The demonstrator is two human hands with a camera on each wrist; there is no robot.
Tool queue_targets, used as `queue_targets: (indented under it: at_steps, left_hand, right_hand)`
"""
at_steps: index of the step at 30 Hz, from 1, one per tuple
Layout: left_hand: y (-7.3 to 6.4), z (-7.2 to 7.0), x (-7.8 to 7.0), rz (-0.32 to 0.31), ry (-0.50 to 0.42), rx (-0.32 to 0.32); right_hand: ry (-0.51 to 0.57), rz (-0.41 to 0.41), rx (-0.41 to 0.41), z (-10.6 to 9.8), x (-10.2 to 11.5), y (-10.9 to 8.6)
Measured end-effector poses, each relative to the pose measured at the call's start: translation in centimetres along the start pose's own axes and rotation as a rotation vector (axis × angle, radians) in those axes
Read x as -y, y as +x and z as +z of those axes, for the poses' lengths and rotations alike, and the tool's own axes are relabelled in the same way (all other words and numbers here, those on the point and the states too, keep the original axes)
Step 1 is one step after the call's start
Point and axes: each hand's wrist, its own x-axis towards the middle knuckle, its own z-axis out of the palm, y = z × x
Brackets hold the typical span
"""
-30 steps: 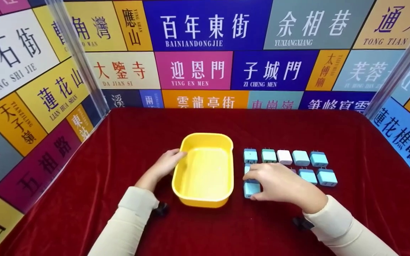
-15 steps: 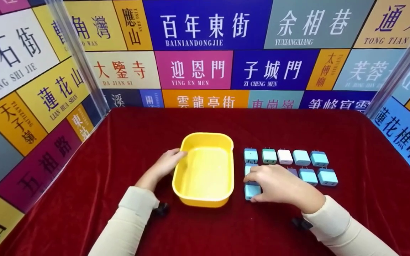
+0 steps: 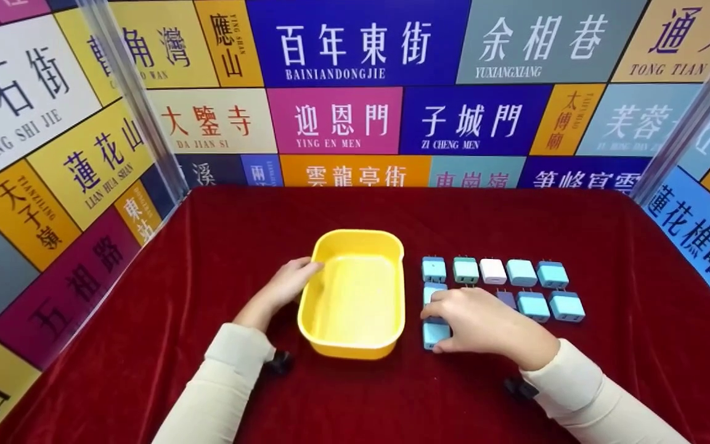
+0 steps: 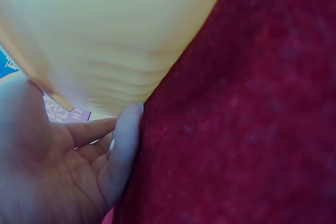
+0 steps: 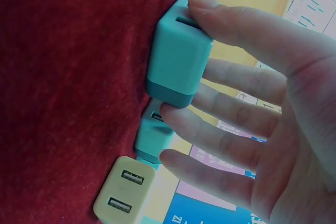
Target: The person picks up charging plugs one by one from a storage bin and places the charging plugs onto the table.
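My left hand (image 3: 290, 285) holds the left rim of a yellow plastic tub (image 3: 352, 353), and in the left wrist view its fingers lie against the ridged outer wall. At the front of the left column of chargers, my right hand (image 3: 478, 320) pinches a light-blue USB wall charger (image 3: 435, 337). The right wrist view has the thumb at the port end of this charger (image 5: 176, 59) and fingertips by its darker blue end. Just behind it lies another light-blue charger (image 3: 434, 292). Part of the second row is hidden under the hand.
Several chargers lie in rows right of the tub, among them a green one (image 3: 465, 270), a white one (image 3: 492, 271) and a purple one (image 3: 505, 298). Dark red cloth (image 3: 355, 407) covers the table. Walls of coloured signs (image 3: 335, 120) stand behind and at the sides.
My right hand and the front charger have shifted slightly toward me, uncovering more of the charger behind and the purple one. The left hand and the tub have stayed put.
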Motion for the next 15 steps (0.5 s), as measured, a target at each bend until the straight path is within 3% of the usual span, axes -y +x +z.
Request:
queue_targets:
  at_steps: [15]
  left_hand:
    - [0.09, 0.03, -0.04, -0.009, -0.004, 0.007]
  right_hand:
    - [-0.02, -0.018, 0.0, -0.1, -0.01, -0.19]
